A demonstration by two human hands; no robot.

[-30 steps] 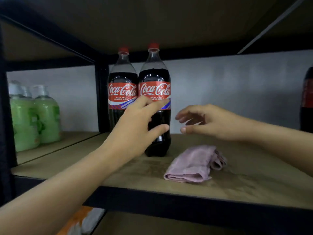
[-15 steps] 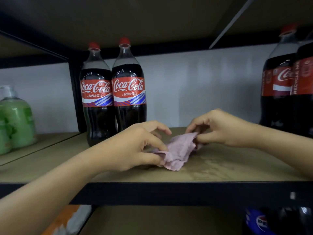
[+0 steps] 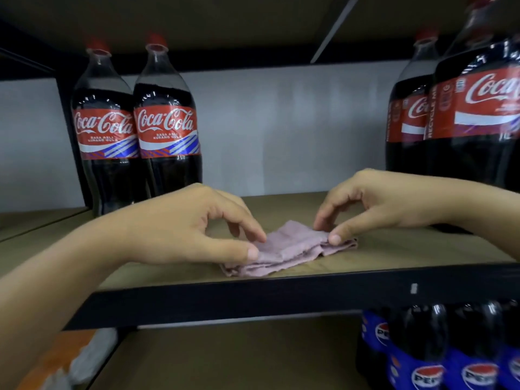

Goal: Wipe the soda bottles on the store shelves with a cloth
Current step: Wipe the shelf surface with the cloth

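Broadly, the scene is bounded by the shelf board point(image 3: 394, 249), and everything else is placed against the pink cloth point(image 3: 289, 249) lying folded near the board's front edge. To the right of the cloth and further back, two large cola bottles point(image 3: 478, 122) are seen standing close to the right forearm; a sweep of that arm toward them could tip the nearer one, which, judged by its dark fill, would be heavy to catch. To the left of the cloth and behind it, a pair of cola bottles point(image 3: 166, 128) is stood side by side, touching; if the outer one were knocked, both could be sent over. Below the cloth, on the lower shelf, blue-labelled soda bottles point(image 3: 427, 361) are stored, onto which anything dropped off the front edge might fall.

The left hand point(image 3: 180, 229) is curled over the cloth's left end, which is pinched between thumb and forefinger. The right hand point(image 3: 374, 204) is likewise arched over the right end, with the thumb tip pressed against the folded edge and the fingers behind it; a pinch is judged likely.

No bottle is being wiped yet. Since the cloth is held only by fingertips at its ends, the fold could be lost on lifting, or the cloth dragged off the front edge.
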